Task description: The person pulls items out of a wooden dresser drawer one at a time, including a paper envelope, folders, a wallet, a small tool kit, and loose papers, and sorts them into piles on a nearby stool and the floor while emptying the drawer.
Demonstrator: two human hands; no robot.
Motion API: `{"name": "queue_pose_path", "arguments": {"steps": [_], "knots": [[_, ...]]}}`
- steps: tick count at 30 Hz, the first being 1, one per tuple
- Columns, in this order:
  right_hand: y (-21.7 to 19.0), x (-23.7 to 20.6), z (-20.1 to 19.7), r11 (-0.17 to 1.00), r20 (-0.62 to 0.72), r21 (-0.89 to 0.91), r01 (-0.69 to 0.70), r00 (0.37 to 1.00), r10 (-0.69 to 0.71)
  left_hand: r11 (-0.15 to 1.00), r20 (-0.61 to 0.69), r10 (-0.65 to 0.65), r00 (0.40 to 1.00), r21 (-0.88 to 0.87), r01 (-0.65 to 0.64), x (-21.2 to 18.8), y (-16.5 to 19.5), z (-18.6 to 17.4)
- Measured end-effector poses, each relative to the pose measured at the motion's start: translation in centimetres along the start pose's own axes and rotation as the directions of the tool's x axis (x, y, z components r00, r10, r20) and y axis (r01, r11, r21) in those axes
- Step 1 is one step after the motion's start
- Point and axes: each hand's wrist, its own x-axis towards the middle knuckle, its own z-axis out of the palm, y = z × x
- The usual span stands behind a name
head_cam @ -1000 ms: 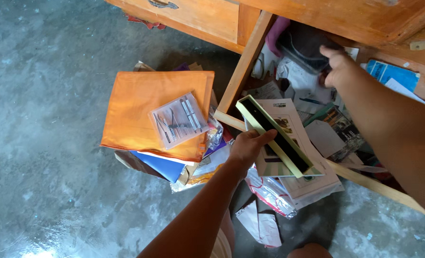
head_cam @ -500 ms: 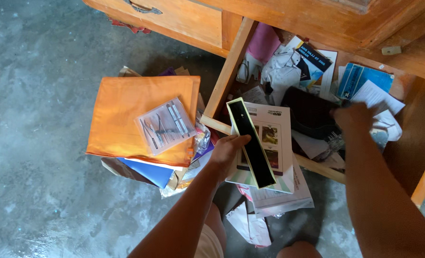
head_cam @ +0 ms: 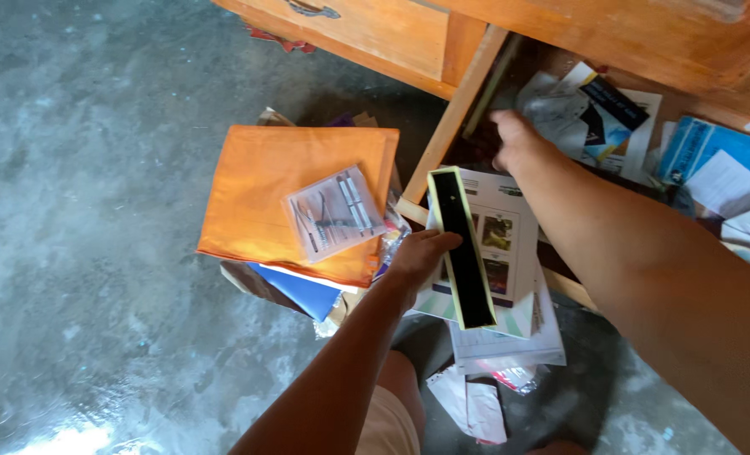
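Under left hand (head_cam: 417, 257): clamped on paper stack (head_cam: 493, 253); right hand (head_cam: 514, 139) reaching (grip unclear). Support stack underneath, keep level.

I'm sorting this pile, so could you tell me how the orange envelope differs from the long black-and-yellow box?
The orange envelope is broad, flat and plain orange; the black-and-yellow box is narrow, long and black with yellow edges. The envelope lies untouched with a clear packet on it; the left hand holds the box. Both rest on paper piles.
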Motion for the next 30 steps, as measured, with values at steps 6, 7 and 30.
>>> {"name": "queue_pose_path", "arguments": {"steps": [6,7,30], "knots": [[-0.2,-0.8,-0.3,0.998,0.016,-0.031,0.05,0.999,-0.049,0.997,-0.002,-0.052,0.999,-0.059,0.052,-0.6,0.1,0.9],[-0.1,-0.8,-0.1,0.994,-0.032,-0.089,0.058,0.998,-0.061,0.996,0.004,-0.035,0.999,-0.082,0.035,-0.6,0.2,0.9],[-3.0,-15.8,-17.3,0.352,-0.196,-0.934,0.064,0.733,-0.651,0.936,0.077,-0.044,0.996,-0.346,0.068,0.3,-1.5,3.3]]}}
